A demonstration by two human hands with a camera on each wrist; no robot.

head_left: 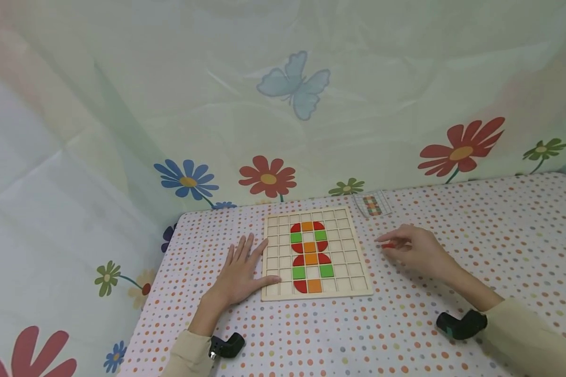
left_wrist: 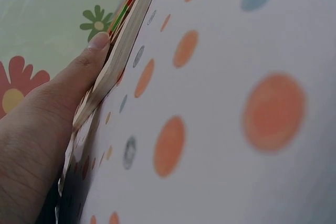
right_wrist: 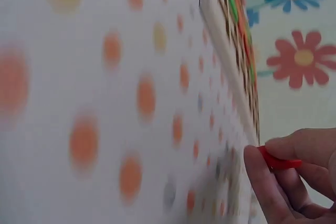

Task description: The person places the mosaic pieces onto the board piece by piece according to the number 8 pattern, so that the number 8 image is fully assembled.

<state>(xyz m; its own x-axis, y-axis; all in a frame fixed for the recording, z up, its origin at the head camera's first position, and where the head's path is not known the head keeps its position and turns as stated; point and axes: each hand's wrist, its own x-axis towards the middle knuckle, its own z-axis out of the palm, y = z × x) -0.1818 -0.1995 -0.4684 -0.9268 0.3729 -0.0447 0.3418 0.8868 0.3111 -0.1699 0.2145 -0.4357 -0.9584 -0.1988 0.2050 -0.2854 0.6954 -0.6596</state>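
A wooden grid board (head_left: 344,256) lies on the dotted tablecloth, with red quarter-round, green square and orange square tiles forming a figure-eight shape in its cells. The lowest row of the figure has a red tile (head_left: 300,286) and an orange tile (head_left: 314,286), with a bare cell to their right. My left hand (head_left: 239,275) rests spread at the board's left edge, its thumb (left_wrist: 89,61) over the frame. To the right of the board, my right hand (head_left: 417,250) pinches a small red tile (right_wrist: 281,162) between thumb and fingers, above the cloth.
A small pattern card (head_left: 382,201) showing a similar figure lies beyond the board's upper right corner. Behind the table hangs a pale curtain (head_left: 358,131) with flowers and a butterfly. A black wrist device (head_left: 461,324) is strapped to the right forearm, another (head_left: 227,345) to the left.
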